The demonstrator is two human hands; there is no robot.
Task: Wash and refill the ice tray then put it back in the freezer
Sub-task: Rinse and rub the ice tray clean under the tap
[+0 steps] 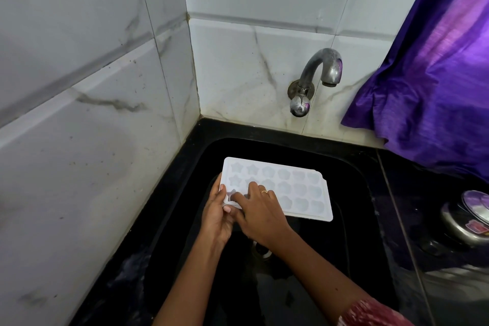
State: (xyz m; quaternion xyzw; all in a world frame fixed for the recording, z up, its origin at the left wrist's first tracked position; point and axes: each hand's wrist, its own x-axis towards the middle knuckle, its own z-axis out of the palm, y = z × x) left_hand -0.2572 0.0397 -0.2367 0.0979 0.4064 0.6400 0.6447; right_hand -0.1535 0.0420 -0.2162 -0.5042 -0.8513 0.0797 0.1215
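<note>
A white ice tray (299, 188) with star and heart shaped moulds is held flat above the black sink (352, 188). My left hand (218, 216) grips its near left corner, thumb on top. My right hand (260, 213), with a ring on one finger, lies on the tray's left part, fingertips pressed into the moulds there. The metal tap (321, 71) juts from the back wall above the sink, and no water runs from it.
White marble tiles close the corner on the left and behind. A purple curtain (434, 66) hangs at the right. A steel container with a lid (467, 222) stands on the black counter at the far right. The drain (262, 251) shows below my right wrist.
</note>
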